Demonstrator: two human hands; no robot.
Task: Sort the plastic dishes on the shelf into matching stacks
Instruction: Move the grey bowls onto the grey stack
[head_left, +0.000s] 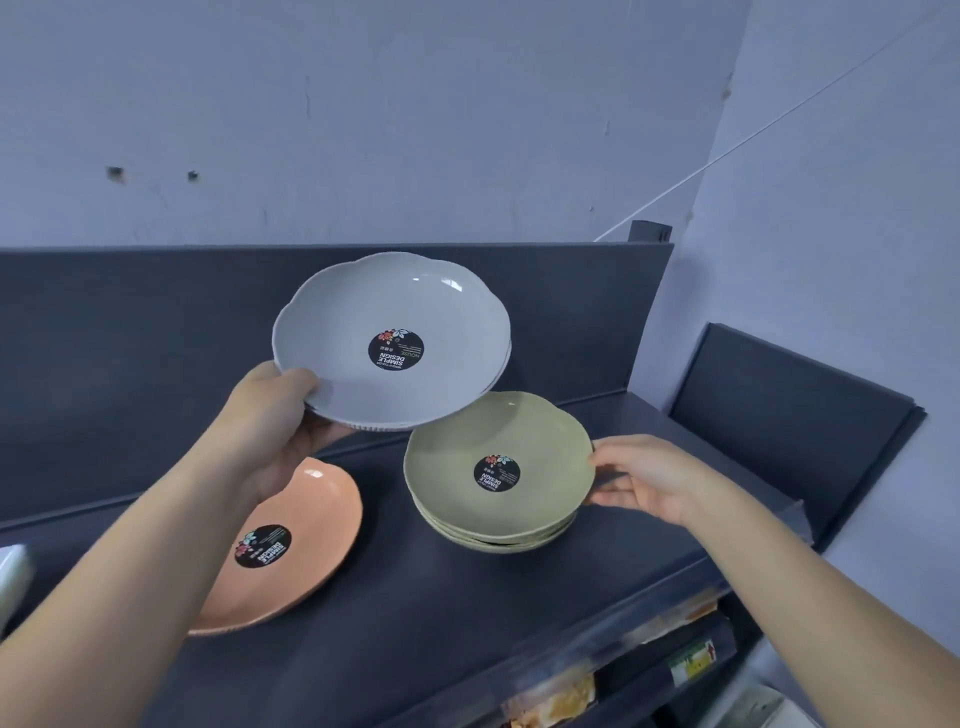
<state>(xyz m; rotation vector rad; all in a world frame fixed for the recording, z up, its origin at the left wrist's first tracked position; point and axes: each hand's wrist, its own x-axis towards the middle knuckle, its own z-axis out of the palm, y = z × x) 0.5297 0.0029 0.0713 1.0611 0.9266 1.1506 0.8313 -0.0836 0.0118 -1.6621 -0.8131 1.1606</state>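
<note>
My left hand (280, 415) grips a small stack of grey scalloped plates (415, 312) by its near-left rim and holds it in the air above the dark shelf (467, 613). Each top plate carries a round black sticker. A stack of several green plates (457, 457) stands on the shelf to the right, partly under the grey stack's edge. My right hand (644, 475) touches the green stack's right rim, thumb above and fingers below. An orange plate (311, 519) lies on the shelf at the left, half hidden by my left forearm.
The shelf has a dark back panel (156, 364) and a lower dark divider (779, 415) at the right. Price labels (691, 660) run along the shelf's front edge. A pale object (13, 577) shows at the far left edge. A blue-grey wall rises behind.
</note>
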